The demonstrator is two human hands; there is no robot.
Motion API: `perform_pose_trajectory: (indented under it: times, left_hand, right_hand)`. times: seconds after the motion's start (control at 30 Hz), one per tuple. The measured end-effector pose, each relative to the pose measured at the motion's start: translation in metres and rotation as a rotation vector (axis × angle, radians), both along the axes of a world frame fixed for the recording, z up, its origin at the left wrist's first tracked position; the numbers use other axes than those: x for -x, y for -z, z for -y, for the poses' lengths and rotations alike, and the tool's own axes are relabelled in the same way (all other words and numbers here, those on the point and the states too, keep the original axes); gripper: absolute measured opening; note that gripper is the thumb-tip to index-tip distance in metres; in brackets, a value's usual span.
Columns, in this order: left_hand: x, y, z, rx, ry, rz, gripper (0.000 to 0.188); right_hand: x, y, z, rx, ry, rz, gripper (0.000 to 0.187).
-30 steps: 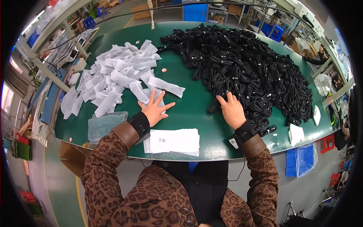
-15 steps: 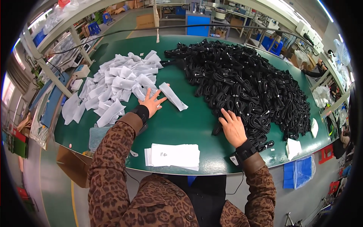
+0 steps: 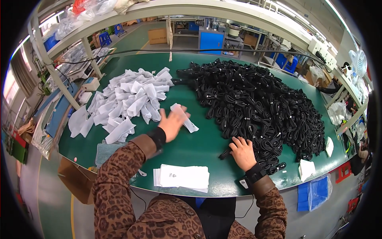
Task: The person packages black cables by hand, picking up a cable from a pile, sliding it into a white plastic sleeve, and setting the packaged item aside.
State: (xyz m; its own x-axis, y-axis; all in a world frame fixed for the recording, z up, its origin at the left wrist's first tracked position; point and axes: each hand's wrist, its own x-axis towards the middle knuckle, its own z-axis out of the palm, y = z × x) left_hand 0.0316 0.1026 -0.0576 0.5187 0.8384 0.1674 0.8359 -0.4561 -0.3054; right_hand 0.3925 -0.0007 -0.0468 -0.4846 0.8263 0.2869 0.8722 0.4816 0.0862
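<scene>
My left hand point(image 3: 174, 124), blurred by motion, has its fingers apart over a single flat white translucent sleeve point(image 3: 190, 125). The sleeve lies aslant in the gap between two piles. On the left is a heap of similar white sleeves point(image 3: 131, 97). A large mound of coiled black cables point(image 3: 254, 95) with small ties covers the table's right side. At its near left edge my right hand point(image 3: 242, 154) is curled over a black cable coil point(image 3: 224, 154), whose end sticks out left of the fingers. Its thumb is mostly hidden.
A stack of white paper slips point(image 3: 183, 178) lies at the green table's point(image 3: 155, 155) near edge, beside a folded striped cloth point(image 3: 107, 153). White pieces point(image 3: 306, 169) lie at the near right. A dark cable point(image 3: 191, 50) spans the far side under a shelf; an open carton point(image 3: 75, 179) stands below left.
My left hand has moved right, from beside the single sleeve to over it. My right hand's fingers have curled in at the cable mound. The whole view has shifted, with the table lower in the picture.
</scene>
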Motion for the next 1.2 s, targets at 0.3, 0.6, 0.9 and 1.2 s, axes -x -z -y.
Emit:
perform_pose_trajectory:
  times: [0.3, 0.6, 0.9, 1.2]
  left_hand:
    - [0.031, 0.016, -0.019, 0.130, 0.066, -0.134, 0.055]
    - [0.027, -0.039, 0.048, 0.063, -0.128, -0.025, 0.053]
    - [-0.060, -0.036, 0.207, 0.407, 0.359, 0.957, 0.022]
    - [-0.084, 0.004, 0.208, 0.258, 0.340, 0.876, 0.013]
  right_hand:
    - [0.018, -0.023, 0.049, -0.108, -0.144, 0.006, 0.035]
    - [0.012, -0.007, 0.060, 0.011, -0.148, -0.119, 0.035]
    - [0.009, -0.006, 0.071, -0.003, -0.111, -0.183, 0.042]
    - [0.016, 0.000, 0.108, 0.119, -0.093, -0.471, 0.037]
